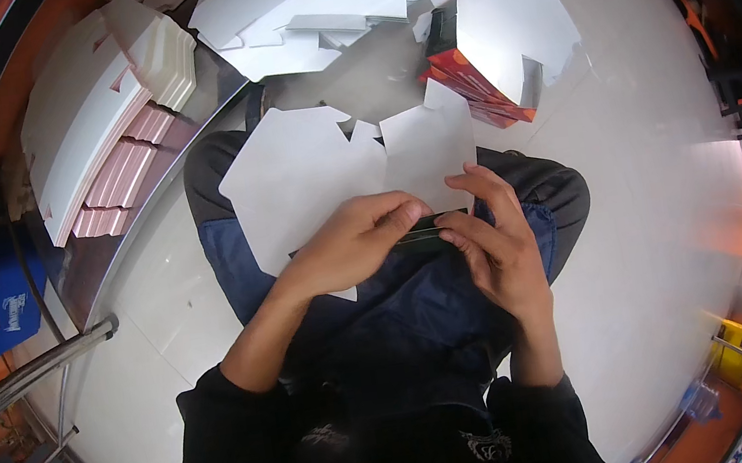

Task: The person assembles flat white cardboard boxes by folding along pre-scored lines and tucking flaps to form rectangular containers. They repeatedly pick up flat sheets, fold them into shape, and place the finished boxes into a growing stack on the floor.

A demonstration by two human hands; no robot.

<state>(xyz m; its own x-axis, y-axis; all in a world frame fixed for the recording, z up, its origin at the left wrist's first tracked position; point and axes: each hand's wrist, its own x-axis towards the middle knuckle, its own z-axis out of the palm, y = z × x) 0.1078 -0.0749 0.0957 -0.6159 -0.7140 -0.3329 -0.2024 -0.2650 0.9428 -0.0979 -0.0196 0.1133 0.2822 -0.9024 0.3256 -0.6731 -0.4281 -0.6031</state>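
Across my lap lies a white die-cut cardboard box blank [301,161], with notched flaps at its far side. Its near edge is turned up and shows a narrow dark strip. My left hand [358,242] is closed on that edge, thumb on top and the other fingers curled out of sight. From the right, my right hand [500,238] pinches the same strip near its end between thumb and fingers, with one finger raised. The two hands are a short gap apart.
A stack of cut cardboard blanks [89,119] rests on a dark surface at the left. More white blanks [303,1] lie on the floor ahead. Beside them is a red-patterned cardboard piece [488,90]. A metal tube leg [77,350] stands at the left.
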